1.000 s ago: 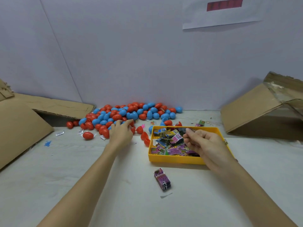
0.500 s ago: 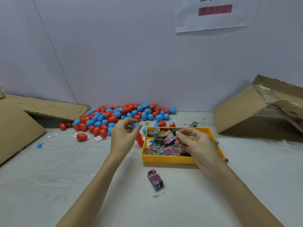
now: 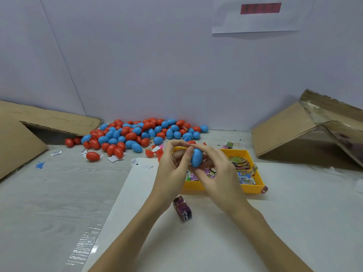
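left hand (image 3: 169,173) grip: pinching blue egg (image 3: 196,158) | right hand (image 3: 218,173) grip: pinching same blue egg | blue egg: near upright, before yellow tray (image 3: 253,189) on counter (image 3: 294,213)

Head-worn view, facing forward and down, close over the table (image 3: 59,193)

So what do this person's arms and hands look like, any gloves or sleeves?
Both are bare. The left hand and right hand wear no gloves, and no ring, watch or bracelet shows. No sleeves either: the left forearm and right forearm are uncovered down to the picture's lower edge.
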